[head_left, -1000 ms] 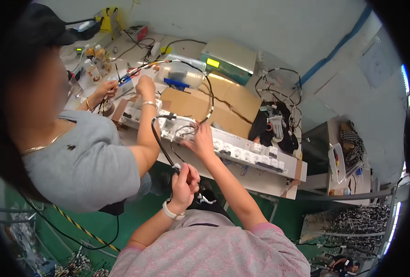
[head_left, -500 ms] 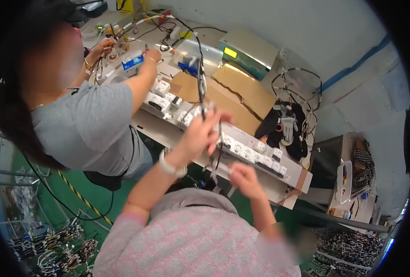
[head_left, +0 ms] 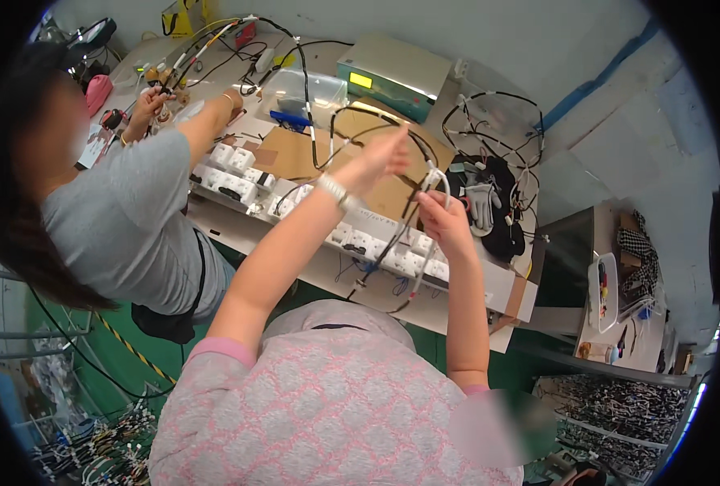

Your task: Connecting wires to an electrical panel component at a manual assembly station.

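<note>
My left hand [head_left: 382,160] is raised over the cardboard on the bench, slightly blurred. Its fingers are apart and partly bent, with the fingertips close to a looped black wire harness [head_left: 368,111]; I see nothing held in them. Lower and to the right, my right hand [head_left: 446,220] pinches the harness just below a white connector [head_left: 433,177]. From this grip, black and white wire ends hang down in front of the bench edge. The harness also runs back to the left across the bench, past a clear plastic box.
White socket blocks [head_left: 364,243] line the bench front. A green-fronted tester [head_left: 392,77] stands behind the cardboard [head_left: 295,154]. Another coiled harness [head_left: 502,95], black cloth and grey gloves [head_left: 483,206] lie right. A co-worker in a grey shirt [head_left: 125,202] works close at left.
Both hands have moved up and farther over the bench, the right one bringing the harness connector with it. The left hand's fingers have come apart. The harness now spreads in a loop above the cardboard.
</note>
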Demonstrator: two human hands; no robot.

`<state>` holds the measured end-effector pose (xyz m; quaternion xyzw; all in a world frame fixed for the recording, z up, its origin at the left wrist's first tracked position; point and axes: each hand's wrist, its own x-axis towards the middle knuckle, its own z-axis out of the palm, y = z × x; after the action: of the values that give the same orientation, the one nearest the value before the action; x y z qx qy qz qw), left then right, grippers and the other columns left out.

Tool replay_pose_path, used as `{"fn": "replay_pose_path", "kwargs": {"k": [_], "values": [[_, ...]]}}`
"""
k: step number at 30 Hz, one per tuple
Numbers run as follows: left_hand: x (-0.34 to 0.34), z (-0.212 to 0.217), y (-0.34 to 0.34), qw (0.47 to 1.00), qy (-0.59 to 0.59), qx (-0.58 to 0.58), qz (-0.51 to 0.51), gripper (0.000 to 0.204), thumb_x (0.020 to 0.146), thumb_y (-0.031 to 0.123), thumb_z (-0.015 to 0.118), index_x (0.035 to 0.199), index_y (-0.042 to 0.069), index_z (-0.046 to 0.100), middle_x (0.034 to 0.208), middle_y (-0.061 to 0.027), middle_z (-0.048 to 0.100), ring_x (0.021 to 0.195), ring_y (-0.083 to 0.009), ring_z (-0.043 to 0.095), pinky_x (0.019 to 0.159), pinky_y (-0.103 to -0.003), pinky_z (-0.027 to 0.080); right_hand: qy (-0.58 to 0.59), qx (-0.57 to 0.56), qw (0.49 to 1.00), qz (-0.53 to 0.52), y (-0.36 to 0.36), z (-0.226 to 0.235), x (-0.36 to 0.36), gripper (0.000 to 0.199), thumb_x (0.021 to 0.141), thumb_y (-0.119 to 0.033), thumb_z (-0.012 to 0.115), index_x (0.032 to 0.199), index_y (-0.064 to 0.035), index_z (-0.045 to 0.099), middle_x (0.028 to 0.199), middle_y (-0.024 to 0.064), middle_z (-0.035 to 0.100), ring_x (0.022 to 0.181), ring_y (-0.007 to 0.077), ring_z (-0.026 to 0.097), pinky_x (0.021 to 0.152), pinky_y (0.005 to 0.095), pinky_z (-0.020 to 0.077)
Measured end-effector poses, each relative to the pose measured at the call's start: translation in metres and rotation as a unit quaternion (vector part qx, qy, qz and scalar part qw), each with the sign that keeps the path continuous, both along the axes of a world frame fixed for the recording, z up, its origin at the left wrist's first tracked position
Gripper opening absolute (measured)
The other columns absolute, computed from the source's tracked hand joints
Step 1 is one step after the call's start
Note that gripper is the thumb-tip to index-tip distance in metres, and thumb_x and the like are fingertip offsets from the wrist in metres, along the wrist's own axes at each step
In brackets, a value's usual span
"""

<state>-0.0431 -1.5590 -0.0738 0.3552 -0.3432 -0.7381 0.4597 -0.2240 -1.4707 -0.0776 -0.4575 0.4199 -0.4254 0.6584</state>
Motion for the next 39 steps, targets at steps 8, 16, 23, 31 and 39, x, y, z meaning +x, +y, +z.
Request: {"fn": "replay_pose_path", "kwargs": {"k": [8,16,23,31,39], "values": [[0.040,-0.065,0.128,0.955,-0.238,-0.169,-0.056,0.027,0.097,0.016,0.059,0.118,0.000,0.060,0.107,-0.0052,0.065,0.097,-0.0124,0.061,0.088,-0.027,0.049,0.100,-0.001,0.995,0.007,-0.019,0.015,-0.036,0.038,0.097,-0.033,0.056,0.072,-0.0051,0.061,0.052,-0.0032,0.047,0.040,0.0042,0.036,0.038,0.0196,0.0276],[0.017,0.015,0.141,0.971,-0.119,-0.190,-0.081,0.029,0.100,0.024,0.054,0.116,0.000,0.060,0.102,-0.0053,0.065,0.091,-0.0109,0.060,0.081,-0.027,0.048,0.034,0.001,0.994,0.099,0.010,0.047,0.001,0.031,0.095,-0.029,0.059,0.077,-0.0040,0.062,0.059,0.0001,0.058,0.049,0.0066,0.051,0.048,0.0200,0.0391],[0.018,0.017,0.143,0.982,-0.103,-0.132,-0.088,0.022,0.097,0.019,0.060,0.108,0.000,0.062,0.088,-0.0001,0.064,0.072,-0.0039,0.054,0.063,-0.021,0.045,0.358,-0.262,0.888,-0.120,0.045,0.069,0.029,0.018,0.083,-0.008,0.069,0.097,0.0002,0.062,0.086,0.0064,0.062,0.074,0.0118,0.060,0.066,0.0274,0.0510],[0.028,0.009,0.128,0.959,-0.145,-0.210,0.127,0.016,0.099,0.016,0.052,0.104,0.002,0.058,0.094,-0.0025,0.062,0.083,-0.0079,0.057,0.076,-0.023,0.047,0.474,-0.358,0.794,-0.126,0.052,0.068,0.020,0.047,0.083,0.000,0.061,0.130,-0.0020,0.057,0.087,0.0127,0.062,0.071,0.0207,0.063,0.064,0.0312,0.0534],[0.006,-0.005,0.108,0.975,-0.069,-0.174,-0.119,0.028,0.104,0.024,0.044,0.112,0.001,0.059,0.071,0.0034,0.052,0.063,-0.0058,0.048,0.062,-0.022,0.043,0.570,-0.432,0.694,-0.081,0.037,0.102,-0.017,0.025,0.090,-0.007,0.057,0.114,-0.0021,0.062,0.073,0.0111,0.063,0.060,0.0255,0.062,0.058,0.0360,0.0497]]}}
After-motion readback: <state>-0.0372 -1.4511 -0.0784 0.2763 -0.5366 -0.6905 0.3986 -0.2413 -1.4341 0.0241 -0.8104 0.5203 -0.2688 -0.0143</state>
